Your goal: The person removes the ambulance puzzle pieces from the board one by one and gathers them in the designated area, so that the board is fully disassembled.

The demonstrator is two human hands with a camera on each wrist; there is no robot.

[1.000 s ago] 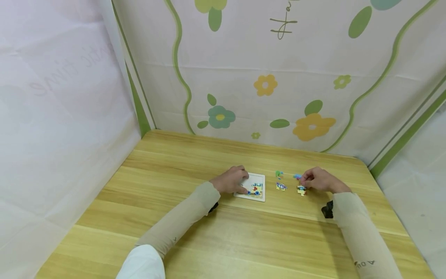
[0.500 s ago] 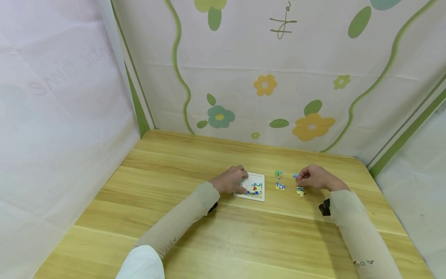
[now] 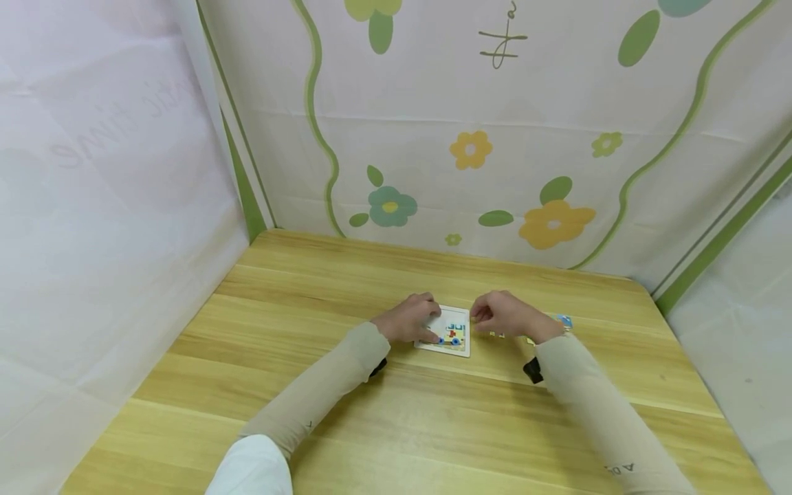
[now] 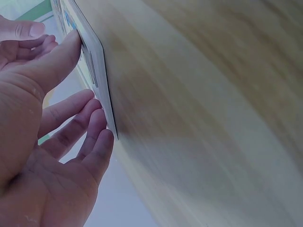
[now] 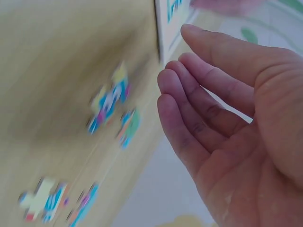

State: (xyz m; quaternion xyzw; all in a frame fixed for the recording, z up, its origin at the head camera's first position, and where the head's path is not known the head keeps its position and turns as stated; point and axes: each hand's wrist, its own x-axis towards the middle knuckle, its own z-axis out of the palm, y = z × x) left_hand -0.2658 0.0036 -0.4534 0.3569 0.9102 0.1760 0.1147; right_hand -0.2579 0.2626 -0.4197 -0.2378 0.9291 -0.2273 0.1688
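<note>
A white-framed jigsaw board [image 3: 452, 314], partly filled with a picture of a vehicle with blue wheels, lies flat on the table. On it rests my left hand [image 3: 408, 320], thumb over the near part and the other fingertips along the left rim, as the left wrist view shows. My right hand [image 3: 507, 315] hovers beside the board's right edge with loosely curled fingers. In the right wrist view a gap shows between thumb and fingertips, and I see nothing in it. Several loose jigsaw pieces [image 5: 110, 101] lie right of the board, mostly hidden under the right hand in the head view.
A blue piece [image 3: 564, 320] lies just past the right wrist. The wood-grain table [image 3: 346, 412] runs back to a white cloth wall [image 3: 408, 151] printed with flowers. More cloth hangs at the left and right sides.
My right hand has moved left, from above the loose pieces to the board's right edge, uncovering the blue piece at the far right. The left hand and board have stayed in place.
</note>
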